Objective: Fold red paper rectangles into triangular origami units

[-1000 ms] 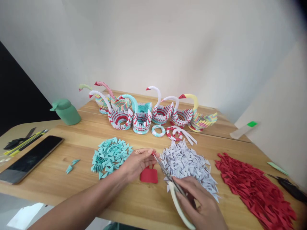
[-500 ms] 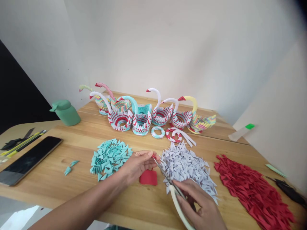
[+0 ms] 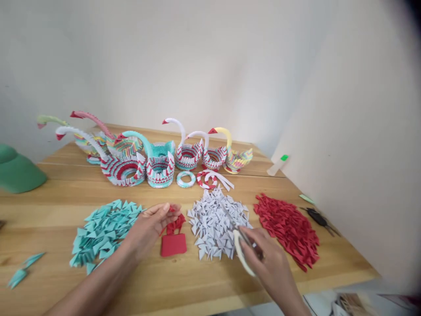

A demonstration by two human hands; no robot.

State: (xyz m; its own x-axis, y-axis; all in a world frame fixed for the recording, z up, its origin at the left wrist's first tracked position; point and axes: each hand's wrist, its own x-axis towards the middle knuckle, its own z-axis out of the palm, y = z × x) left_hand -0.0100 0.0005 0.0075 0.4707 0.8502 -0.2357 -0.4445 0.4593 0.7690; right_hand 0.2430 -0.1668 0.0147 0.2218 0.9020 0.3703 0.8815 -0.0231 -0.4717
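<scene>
My left hand (image 3: 149,226) pinches the top of a small red paper piece (image 3: 173,240) that rests on the wooden table (image 3: 197,281). It lies between a heap of teal folded paper triangles (image 3: 105,228) and a heap of white ones (image 3: 215,221). My right hand (image 3: 268,263) grips a pair of scissors with a pale handle (image 3: 241,252). Their blades lie low over the white heap, away from the red piece.
A heap of red folded triangles (image 3: 287,226) lies at the right. Several paper swans (image 3: 158,153) and two paper rings (image 3: 186,179) stand at the back. A green bottle (image 3: 16,173) lies at the left, dark scissors (image 3: 320,219) near the right edge, a wall close by.
The view has swung to the right. My right hand has drawn the scissors off the red piece and over the white heap. My left hand still pinches the red piece.
</scene>
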